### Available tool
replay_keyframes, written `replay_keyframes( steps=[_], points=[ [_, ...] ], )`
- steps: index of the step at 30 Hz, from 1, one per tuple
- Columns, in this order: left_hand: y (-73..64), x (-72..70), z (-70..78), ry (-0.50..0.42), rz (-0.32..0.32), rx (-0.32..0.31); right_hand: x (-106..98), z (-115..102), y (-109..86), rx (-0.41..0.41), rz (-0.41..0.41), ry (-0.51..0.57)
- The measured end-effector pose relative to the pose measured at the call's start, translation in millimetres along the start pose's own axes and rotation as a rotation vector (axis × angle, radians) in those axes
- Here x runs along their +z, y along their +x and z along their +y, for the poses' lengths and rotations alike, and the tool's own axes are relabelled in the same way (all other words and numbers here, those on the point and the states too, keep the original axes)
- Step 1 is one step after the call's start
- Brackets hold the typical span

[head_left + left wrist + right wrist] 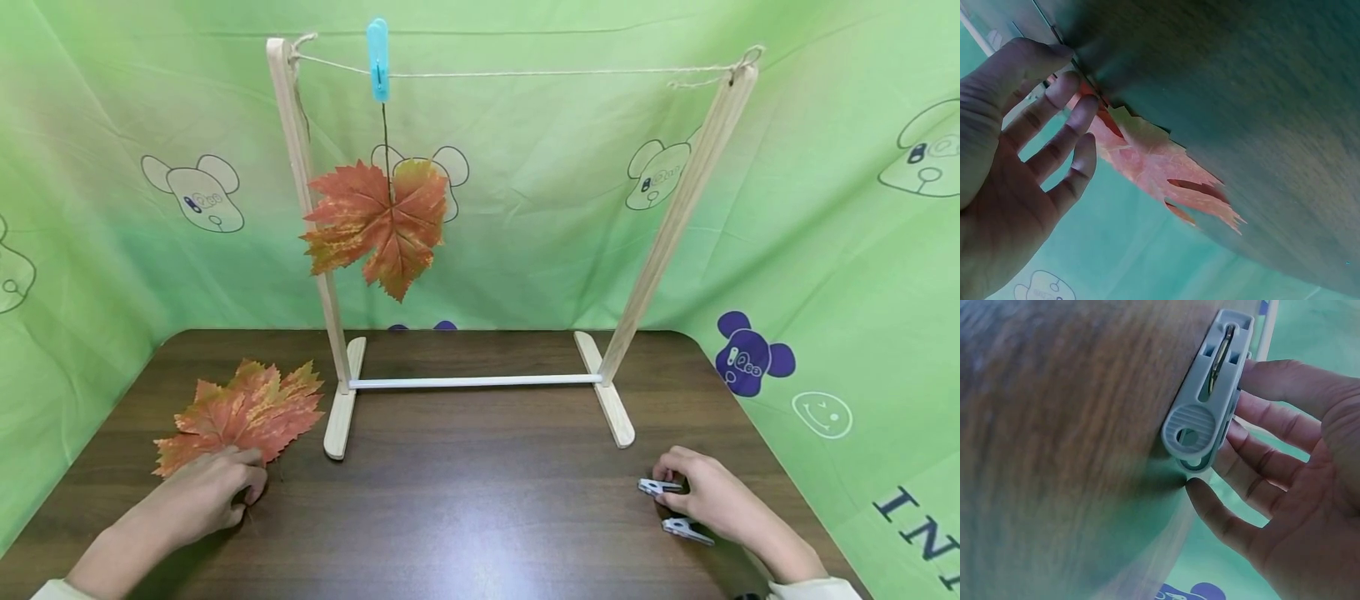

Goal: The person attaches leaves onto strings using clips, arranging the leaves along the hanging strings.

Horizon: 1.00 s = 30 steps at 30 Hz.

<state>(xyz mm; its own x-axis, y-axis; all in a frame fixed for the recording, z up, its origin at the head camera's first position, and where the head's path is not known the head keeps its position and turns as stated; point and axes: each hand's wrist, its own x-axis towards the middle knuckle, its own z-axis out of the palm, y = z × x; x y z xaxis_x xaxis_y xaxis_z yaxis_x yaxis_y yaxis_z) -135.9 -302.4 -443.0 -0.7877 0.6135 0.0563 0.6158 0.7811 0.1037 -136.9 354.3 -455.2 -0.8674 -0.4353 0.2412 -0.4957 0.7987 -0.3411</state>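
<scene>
Overlapping red-orange artificial maple leaves [251, 408] lie at the table's left. My left hand [217, 487] is at their near edge, with thumb and fingertips pinching a thin dark stem [1088, 78]. At the right, my right hand [701, 492] pinches a light grey clothespin [658, 487] between thumb and fingers, low over the table. A second grey clothespin [686, 530] lies just below that hand; a clothespin [1207, 394] fills the near part of the right wrist view and hides the thumb tip. Another maple leaf [382, 221] hangs by its stem from a blue clothespin [379, 62].
A wooden frame [678, 221] stands at the back of the brown table [465, 475], with a string [555, 73] tied between its post tops. A white rod [472, 382] joins its feet low down. Green printed cloth [525, 208] hangs behind and at both sides.
</scene>
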Motion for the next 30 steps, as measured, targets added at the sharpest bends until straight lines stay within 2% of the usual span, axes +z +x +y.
replay_keyframes(
  steps=[10,15,22,30],
  points=[
    [-1.2,1.6,1.7,0.015,0.009,-0.016,-2,0,1.2,-0.017,0.018,-0.017],
    [-0.1,1.0,3.2,-0.006,0.034,-0.018,-2,-1,1.3,-0.02,0.028,-0.021],
    [2.2,-3.3,3.1,-0.058,0.016,-0.063,-5,-5,2.9,0.024,0.03,-0.027],
    [5.0,-8.4,7.2,-0.052,0.071,-0.081,-6,-5,4.5,0.021,0.065,-0.036]
  ],
)
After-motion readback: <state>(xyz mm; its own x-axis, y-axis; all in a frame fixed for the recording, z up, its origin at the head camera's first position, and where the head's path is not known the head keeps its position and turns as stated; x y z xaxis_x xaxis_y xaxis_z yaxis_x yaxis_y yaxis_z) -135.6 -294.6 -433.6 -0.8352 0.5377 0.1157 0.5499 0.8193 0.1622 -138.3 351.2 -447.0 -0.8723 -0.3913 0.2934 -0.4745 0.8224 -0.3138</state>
